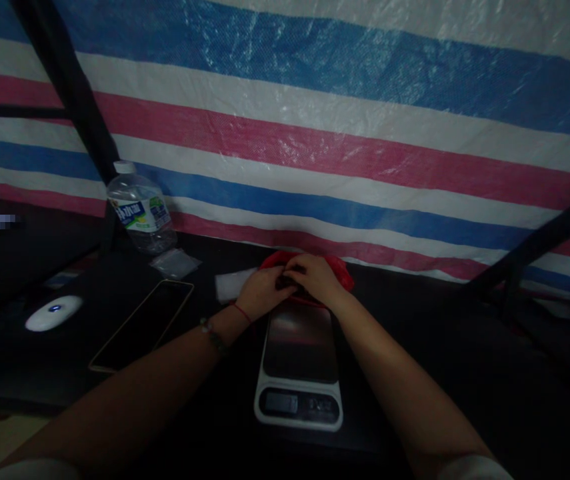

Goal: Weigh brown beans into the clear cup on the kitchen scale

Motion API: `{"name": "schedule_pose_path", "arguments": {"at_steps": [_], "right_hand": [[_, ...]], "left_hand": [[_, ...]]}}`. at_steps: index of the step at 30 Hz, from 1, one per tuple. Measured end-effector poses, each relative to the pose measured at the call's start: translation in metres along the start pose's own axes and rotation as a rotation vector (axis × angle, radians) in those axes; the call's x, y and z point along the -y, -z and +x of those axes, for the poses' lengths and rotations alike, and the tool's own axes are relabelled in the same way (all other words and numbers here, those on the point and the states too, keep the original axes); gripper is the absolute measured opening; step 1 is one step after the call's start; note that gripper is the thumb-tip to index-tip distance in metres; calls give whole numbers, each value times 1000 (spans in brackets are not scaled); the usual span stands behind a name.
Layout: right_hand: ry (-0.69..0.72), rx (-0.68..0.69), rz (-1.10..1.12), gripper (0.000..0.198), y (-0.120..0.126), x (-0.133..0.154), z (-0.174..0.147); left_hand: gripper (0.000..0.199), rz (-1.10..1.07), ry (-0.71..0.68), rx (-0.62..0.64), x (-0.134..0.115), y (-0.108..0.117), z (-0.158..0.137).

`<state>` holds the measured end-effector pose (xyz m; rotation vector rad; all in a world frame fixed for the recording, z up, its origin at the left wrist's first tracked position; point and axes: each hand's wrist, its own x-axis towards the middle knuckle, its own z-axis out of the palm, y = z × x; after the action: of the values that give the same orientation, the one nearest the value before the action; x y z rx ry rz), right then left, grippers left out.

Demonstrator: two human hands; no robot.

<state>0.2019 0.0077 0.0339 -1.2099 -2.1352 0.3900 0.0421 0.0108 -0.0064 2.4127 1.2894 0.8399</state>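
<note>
At the back, a plastic sheet [315, 127] in blue, white and red stripes, with a dark slanting post [72, 87] in front at left. On the black table [445, 320], near the sheet, a clear bottle [145, 217] with a white cap, upright, and just in front a small clear packet [175, 263]. Farther left, a white oval device [55, 313]; to its right, a phone [142, 327] lying flat, dark screen up, near corner against the line of the left forearm. Beside the left hand [263, 290], a flat white packet [231, 285], partly covered by it.

Between the forearms, a digital scale [301, 347], display end toward the wearer. At its far end, directly under both hands, a red plastic item [342, 272], probably a bag or a lined dish, too dim to be sure.

Left hand and right hand [317, 277]: meet over the red middle, fingers bent inward, tips close together around something dark. Cannot tell whether gripping or only touching, with knuckles blocking the view.
</note>
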Motion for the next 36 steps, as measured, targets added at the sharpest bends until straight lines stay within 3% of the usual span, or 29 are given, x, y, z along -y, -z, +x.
{"name": "schedule_pose_path", "arguments": {"at_steps": [4,10,15,17,19,21,23,26,30,36], "right_hand": [[-32,-137,-51,6,-1,1,1],[0,-82,-68,14,-2,1,-1],[-98,-181,-189,27,17,-5,1],[-161,-84,-275,28,25,-11,1],[-182,126,-339,23,29,-16,-2],[-188,327,-384,24,29,-20,-6],[-217,431,-437,44,25,-21,-10],[-254,454,-498,58,18,-20,-12],[-233,453,-472,35,16,-19,-10],[-203,458,-440,26,16,-21,-8]], "left_hand": [[28,-53,0,-14,-1,-1,-1],[29,-108,-17,-20,0,-5,-2],[36,-135,-44,-94,0,-1,-3],[37,-109,-48,-225,0,2,-3],[39,-77,-47,-327,0,5,-2],[40,-51,-37,-315,3,6,-2],[42,-27,-29,-246,6,5,-1],[44,13,-33,-197,10,3,0],[40,64,-44,-184,9,3,-1],[38,84,-86,-128,2,5,-4]]}}
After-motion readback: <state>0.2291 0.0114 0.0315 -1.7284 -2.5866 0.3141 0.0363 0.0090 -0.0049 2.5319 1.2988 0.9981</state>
